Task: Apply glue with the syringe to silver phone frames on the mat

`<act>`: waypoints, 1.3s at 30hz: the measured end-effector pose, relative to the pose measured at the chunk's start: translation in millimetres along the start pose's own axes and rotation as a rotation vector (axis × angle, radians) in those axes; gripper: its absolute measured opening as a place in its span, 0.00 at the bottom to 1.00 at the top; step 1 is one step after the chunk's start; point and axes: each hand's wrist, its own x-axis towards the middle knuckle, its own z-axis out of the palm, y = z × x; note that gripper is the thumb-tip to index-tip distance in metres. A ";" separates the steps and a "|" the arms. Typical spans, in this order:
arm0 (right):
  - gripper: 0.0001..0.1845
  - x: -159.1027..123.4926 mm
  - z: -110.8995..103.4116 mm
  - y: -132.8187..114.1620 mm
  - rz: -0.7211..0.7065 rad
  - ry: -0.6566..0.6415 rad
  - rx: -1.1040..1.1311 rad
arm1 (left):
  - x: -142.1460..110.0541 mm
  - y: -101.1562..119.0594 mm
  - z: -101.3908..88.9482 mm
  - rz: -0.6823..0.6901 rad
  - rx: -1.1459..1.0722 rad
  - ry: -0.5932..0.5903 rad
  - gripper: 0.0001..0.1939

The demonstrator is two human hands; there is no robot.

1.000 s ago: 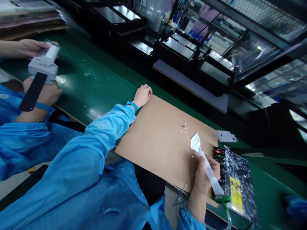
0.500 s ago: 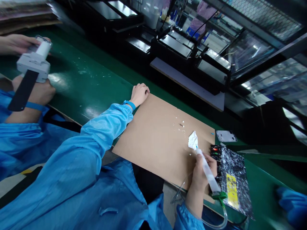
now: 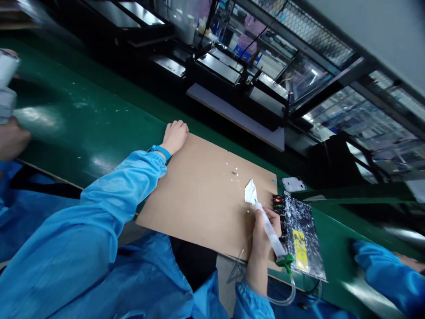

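Observation:
My right hand (image 3: 262,230) is closed round a clear dispensing syringe (image 3: 270,237) with a green cap and a thin hose at its back end. The syringe's tip rests at a crumpled white scrap (image 3: 250,191) on a brown cardboard sheet (image 3: 199,195). My left hand (image 3: 175,135) lies curled in a loose fist at the sheet's far left corner, with nothing visible in it. A blue band sits on that wrist.
A speckled black box (image 3: 300,237) with a yellow label and red and green lights lies right of the sheet. The green belt (image 3: 86,119) runs underneath. Another person's hand (image 3: 11,139) and white device (image 3: 5,91) show at far left, a blue sleeve (image 3: 388,277) at right. Black machines (image 3: 232,79) line the back.
The view has swung right, so everything has slid left in frame. The person at left with the white device is now mostly out of view. My hands keep their places on the sheet.

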 end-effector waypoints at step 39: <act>0.26 -0.8 -0.7 5.6 -0.050 -0.084 0.004 | -4.6 7.4 -5.0 -0.023 0.105 0.005 0.18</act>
